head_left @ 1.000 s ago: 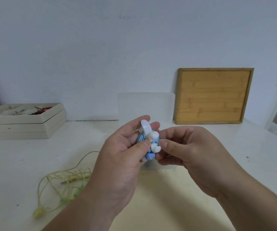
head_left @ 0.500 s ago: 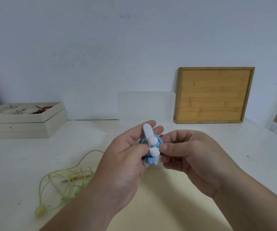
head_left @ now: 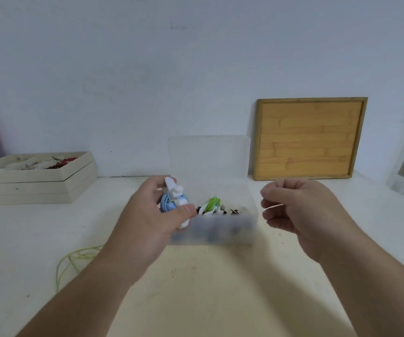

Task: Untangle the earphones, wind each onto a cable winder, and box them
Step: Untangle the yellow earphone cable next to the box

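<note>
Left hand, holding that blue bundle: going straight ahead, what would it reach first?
Probably the clear box, just beyond the left hand and its blue earphones; depth is hard to judge.

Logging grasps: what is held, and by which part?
Left hand holds the wound cable winder by its lower half, thumb in front, fingers behind. Right hand is curled, apparently empty.

Both arms are bare: left forearm (head_left: 86, 288) and right forearm (head_left: 366, 276) uncovered, left hand (head_left: 152, 215) and right hand (head_left: 300, 210) likewise, thumbnails short.

Plain workroom: white table (head_left: 50, 239), bare wall (head_left: 196, 69), stacked trays (head_left: 33, 186), bamboo board (head_left: 310, 139).
</note>
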A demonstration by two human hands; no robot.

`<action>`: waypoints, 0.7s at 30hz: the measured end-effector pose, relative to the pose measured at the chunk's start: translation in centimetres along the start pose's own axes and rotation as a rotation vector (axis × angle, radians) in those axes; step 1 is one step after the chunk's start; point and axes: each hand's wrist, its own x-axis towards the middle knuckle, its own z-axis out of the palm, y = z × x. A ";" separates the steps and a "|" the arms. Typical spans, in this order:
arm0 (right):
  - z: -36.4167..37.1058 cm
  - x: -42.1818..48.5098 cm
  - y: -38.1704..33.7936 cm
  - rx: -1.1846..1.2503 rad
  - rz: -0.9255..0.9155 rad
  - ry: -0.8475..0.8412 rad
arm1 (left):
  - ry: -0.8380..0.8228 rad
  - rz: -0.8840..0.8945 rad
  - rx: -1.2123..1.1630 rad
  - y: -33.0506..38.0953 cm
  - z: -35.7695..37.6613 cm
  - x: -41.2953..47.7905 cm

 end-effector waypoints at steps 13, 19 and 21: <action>-0.5 1.1 1.1 -0.022 -0.047 0.109 | -0.287 0.058 0.576 4.9 7.0 5.0; -0.8 1.3 1.1 -0.002 -0.042 0.111 | -0.406 0.039 1.079 4.0 9.6 6.3; -0.8 1.2 1.1 -0.006 -0.050 0.103 | -0.461 0.020 1.095 4.2 9.1 6.6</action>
